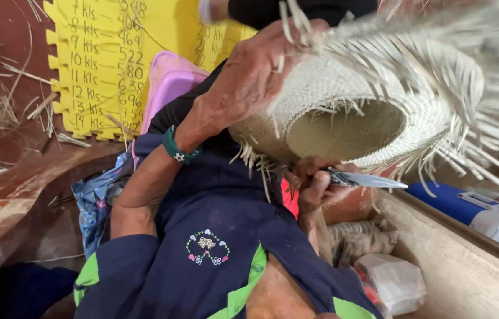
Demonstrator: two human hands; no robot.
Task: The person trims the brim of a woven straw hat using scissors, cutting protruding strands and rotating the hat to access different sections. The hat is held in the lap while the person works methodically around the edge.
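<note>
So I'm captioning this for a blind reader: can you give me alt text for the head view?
A left hand grips the crown of a half-woven straw hat with loose strands fringing its brim, while the right hand holds a knife just under it. Behind lie a yellow foam mat and a blue cooler.

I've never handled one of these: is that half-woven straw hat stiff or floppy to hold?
The straw hat probably holds its shape: its woven crown stays round under the left hand. The loose strands at the rim splay freely, so likely springy and easily bent. It looks light.
</note>
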